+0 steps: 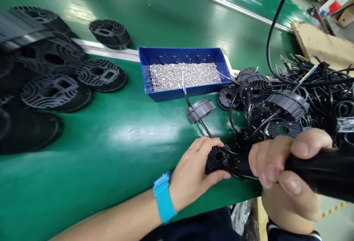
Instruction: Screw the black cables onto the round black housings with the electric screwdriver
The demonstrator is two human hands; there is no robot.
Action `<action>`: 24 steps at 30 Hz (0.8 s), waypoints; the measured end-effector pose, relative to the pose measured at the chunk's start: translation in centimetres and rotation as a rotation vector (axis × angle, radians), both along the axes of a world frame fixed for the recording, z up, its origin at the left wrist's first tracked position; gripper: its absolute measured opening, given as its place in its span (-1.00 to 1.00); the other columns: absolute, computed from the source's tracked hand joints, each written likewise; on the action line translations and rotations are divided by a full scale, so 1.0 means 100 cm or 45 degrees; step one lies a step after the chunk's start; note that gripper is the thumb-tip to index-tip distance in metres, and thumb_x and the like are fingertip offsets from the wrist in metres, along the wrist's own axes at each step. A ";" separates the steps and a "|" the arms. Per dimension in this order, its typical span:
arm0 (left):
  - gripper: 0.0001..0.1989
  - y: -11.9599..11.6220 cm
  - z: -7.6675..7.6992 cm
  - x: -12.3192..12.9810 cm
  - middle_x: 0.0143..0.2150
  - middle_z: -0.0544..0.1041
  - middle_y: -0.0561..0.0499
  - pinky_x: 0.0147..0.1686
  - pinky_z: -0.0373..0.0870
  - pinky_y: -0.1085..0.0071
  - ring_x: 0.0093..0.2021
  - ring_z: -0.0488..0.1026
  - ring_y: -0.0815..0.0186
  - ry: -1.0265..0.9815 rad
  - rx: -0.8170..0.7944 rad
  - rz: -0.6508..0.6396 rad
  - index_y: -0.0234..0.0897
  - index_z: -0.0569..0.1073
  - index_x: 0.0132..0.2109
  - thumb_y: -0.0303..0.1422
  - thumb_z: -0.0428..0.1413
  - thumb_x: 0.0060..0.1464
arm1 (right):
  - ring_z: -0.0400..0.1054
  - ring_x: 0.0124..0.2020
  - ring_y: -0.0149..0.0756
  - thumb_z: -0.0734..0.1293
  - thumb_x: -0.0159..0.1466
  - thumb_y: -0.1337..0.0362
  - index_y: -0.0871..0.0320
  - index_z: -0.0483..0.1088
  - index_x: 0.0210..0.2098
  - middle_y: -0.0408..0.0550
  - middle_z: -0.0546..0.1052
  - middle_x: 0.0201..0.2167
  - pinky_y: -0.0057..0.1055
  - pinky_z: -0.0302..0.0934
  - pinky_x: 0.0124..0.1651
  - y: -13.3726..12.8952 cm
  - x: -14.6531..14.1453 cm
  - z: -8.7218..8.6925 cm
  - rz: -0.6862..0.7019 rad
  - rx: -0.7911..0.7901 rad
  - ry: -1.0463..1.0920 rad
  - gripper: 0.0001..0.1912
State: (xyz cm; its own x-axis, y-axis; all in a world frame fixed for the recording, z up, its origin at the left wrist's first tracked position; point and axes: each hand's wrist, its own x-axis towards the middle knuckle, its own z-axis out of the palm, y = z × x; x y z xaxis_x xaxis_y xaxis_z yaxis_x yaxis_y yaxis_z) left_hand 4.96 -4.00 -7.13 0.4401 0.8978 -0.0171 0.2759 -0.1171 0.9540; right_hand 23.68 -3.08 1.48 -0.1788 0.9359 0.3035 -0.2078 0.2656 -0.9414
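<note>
My left hand, with a blue band at the wrist, curls its thumb and fingers round a black ridged base at the table's near side. In my right hand is a thick black electric screwdriver, lying nearly level with its narrow end pointing left at that base. The screwdriver's tip and part of the base are hidden. Just beyond my left hand lies a round black cap with a cable through it, its coloured wire ends reaching over the bin's edge.
A blue bin of small silver screws stands mid-table. Several black grooved bases are piled at left. Wired caps and tangled black cables fill the right. A black cord hangs at upper right, near cardboard.
</note>
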 end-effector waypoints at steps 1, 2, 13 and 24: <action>-0.38 -0.002 -0.001 0.002 0.10 0.51 -0.05 0.12 0.51 0.07 0.14 0.49 0.06 0.011 0.021 0.013 -0.08 0.36 0.19 -0.30 0.47 0.07 | 0.40 -0.48 -0.45 0.37 0.37 0.44 0.03 0.28 0.05 -0.22 0.46 -0.37 -0.39 0.40 -0.40 -0.002 0.002 0.001 0.005 -0.008 -0.017 -0.67; -0.38 -0.003 -0.003 0.003 0.09 0.52 -0.05 0.11 0.54 0.07 0.13 0.50 0.06 0.024 0.044 0.023 -0.07 0.37 0.19 -0.28 0.47 0.07 | 0.39 -0.48 -0.44 0.38 0.36 0.45 0.03 0.28 0.05 -0.21 0.46 -0.37 -0.37 0.40 -0.41 -0.003 0.003 0.002 0.008 -0.005 -0.032 -0.65; -0.84 -0.010 -0.008 -0.014 0.19 0.56 -0.31 0.06 0.70 0.08 0.17 0.61 -0.06 0.278 0.812 0.017 -0.25 0.54 -0.17 -0.25 0.22 0.35 | 0.36 -0.54 -0.42 0.42 0.38 0.42 0.02 0.32 0.04 -0.21 0.51 -0.38 -0.31 0.37 -0.48 -0.008 0.014 -0.003 -0.044 -0.014 0.018 -0.68; -0.83 -0.015 -0.006 -0.015 0.09 0.69 -0.24 0.00 0.75 0.17 0.18 0.62 -0.11 0.545 1.328 -0.055 -0.39 0.59 -0.02 -0.36 0.23 0.35 | 0.37 -0.52 -0.40 0.42 0.32 0.46 0.04 0.35 0.08 -0.18 0.52 -0.35 -0.33 0.36 -0.51 -0.017 0.012 -0.008 -0.086 0.134 -0.021 -0.60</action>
